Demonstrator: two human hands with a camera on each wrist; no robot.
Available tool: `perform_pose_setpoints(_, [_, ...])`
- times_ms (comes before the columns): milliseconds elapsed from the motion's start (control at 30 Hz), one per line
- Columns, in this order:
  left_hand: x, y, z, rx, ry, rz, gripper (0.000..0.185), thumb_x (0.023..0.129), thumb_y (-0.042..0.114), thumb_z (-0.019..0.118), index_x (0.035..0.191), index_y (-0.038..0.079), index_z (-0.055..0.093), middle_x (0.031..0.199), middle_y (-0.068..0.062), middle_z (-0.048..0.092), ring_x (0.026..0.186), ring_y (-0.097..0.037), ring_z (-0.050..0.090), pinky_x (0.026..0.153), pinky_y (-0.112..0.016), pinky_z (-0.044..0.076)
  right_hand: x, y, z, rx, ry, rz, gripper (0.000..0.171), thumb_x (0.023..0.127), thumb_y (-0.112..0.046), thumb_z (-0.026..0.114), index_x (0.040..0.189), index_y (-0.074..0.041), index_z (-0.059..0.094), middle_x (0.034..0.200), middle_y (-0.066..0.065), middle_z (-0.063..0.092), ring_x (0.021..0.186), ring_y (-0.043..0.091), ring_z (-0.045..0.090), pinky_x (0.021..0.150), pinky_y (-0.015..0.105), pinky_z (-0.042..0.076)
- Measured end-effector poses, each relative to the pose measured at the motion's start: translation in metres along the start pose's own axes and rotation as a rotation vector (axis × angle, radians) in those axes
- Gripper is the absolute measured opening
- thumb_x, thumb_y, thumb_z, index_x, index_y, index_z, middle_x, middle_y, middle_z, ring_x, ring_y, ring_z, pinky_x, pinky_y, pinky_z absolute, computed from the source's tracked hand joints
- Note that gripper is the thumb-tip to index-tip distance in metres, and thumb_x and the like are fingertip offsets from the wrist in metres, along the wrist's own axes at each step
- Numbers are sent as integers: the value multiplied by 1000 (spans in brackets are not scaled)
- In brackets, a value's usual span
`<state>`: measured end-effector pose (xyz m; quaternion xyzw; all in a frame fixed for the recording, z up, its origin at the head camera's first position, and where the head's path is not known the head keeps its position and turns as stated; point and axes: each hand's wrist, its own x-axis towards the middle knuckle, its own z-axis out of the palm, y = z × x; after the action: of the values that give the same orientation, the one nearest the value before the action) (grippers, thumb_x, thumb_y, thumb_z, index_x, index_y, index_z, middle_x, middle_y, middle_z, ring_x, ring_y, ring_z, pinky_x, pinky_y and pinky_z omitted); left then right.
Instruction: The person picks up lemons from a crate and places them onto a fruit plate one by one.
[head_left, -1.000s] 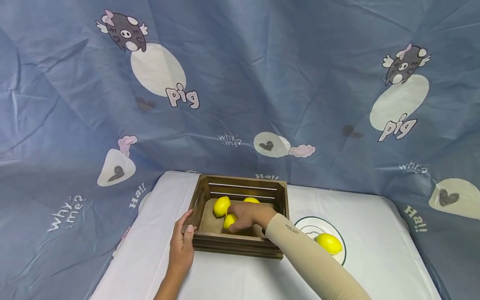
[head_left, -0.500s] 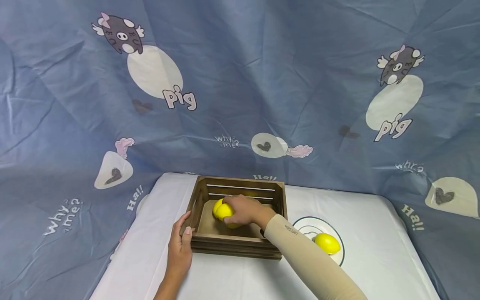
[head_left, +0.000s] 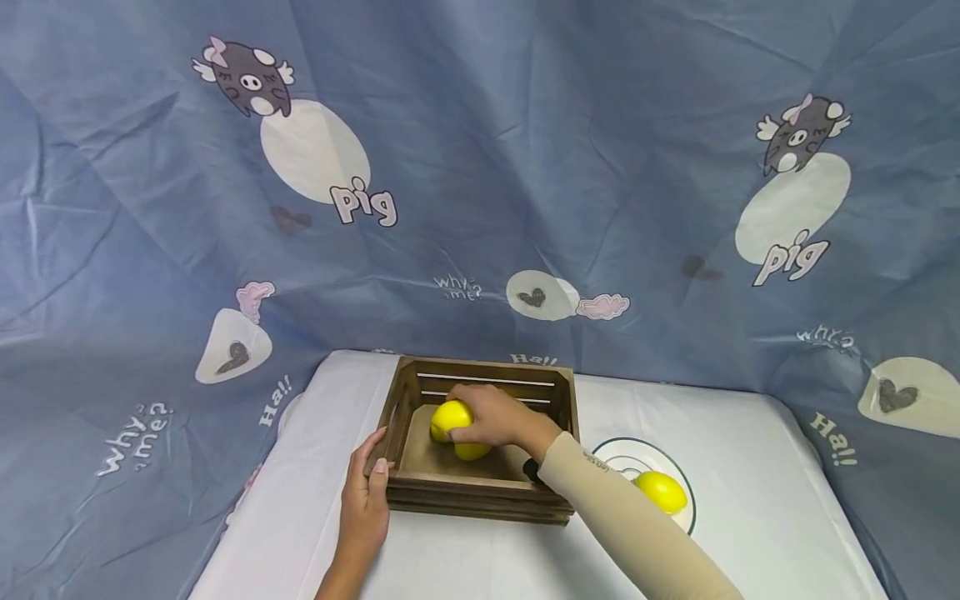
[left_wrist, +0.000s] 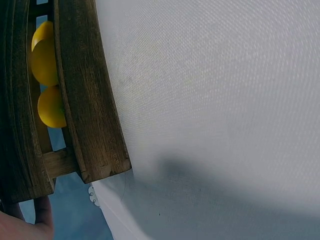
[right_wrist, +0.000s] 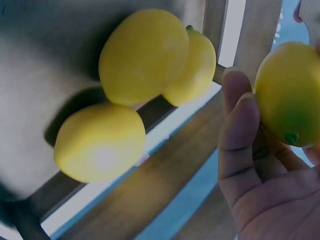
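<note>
A slatted wooden crate (head_left: 480, 492) stands on the white-covered table, with several yellow lemons inside. My left hand (head_left: 365, 492) holds the crate's left end near the front corner, the thumb by the rim; only part of this hand (left_wrist: 25, 225) shows in the left wrist view. Inside the crate, my right hand (head_left: 491, 414) grips a lemon (head_left: 452, 414) between thumb and fingers. Another lemon (head_left: 472, 451) lies below it on the crate floor. In the right wrist view the held lemon (right_wrist: 290, 95) is apart from the other lemons (right_wrist: 100, 142).
Right of the crate a white plate (head_left: 684, 518) with a green rim bears one lemon (head_left: 662, 492), partly behind my right sleeve (head_left: 630, 517). A blue printed cloth (head_left: 480, 167) hangs behind the table.
My right hand has taken hold of a lemon in the crate and raised it slightly, toward the back left. My left hand keeps its place on the crate.
</note>
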<state>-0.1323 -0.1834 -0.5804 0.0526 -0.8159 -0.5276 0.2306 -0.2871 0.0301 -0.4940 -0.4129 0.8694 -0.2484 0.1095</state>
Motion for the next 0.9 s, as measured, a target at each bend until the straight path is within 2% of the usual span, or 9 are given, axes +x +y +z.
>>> perform_pose_setpoints(333, [0, 1, 1, 13, 16, 5, 43, 112, 16, 43, 154, 19, 50, 154, -3, 50, 108, -22, 63, 91, -17, 42, -8, -11, -29, 21, 16, 49, 63, 91, -48, 79, 138, -11, 60, 122, 2, 68, 96, 14, 63, 79, 28, 55])
perform_pose_setpoints(600, [-1, 2, -1, 14, -11, -23, 43, 114, 19, 41, 156, 21, 46, 157, -4, 46, 111, -24, 61, 92, -17, 41, -17, -22, -58, -3, 82, -8, 58, 90, -48, 79, 131, -11, 64, 111, -2, 70, 87, 12, 63, 75, 29, 53])
perform_pose_setpoints(767, [-1, 2, -2, 10, -5, -27, 43, 114, 18, 41, 156, 21, 47, 156, -2, 46, 111, -22, 61, 92, -16, 41, -22, -30, -67, -16, 102, -38, 57, 91, -49, 78, 131, -12, 64, 112, -4, 69, 87, 11, 62, 73, 28, 54])
perform_pose_setpoints(900, [-1, 4, -2, 14, -10, -9, 44, 113, 16, 41, 156, 20, 46, 155, -4, 47, 110, -22, 62, 92, -17, 41, -32, -37, -72, -26, 110, -38, 55, 90, -50, 77, 130, -13, 65, 111, -6, 69, 87, 10, 61, 79, 31, 51])
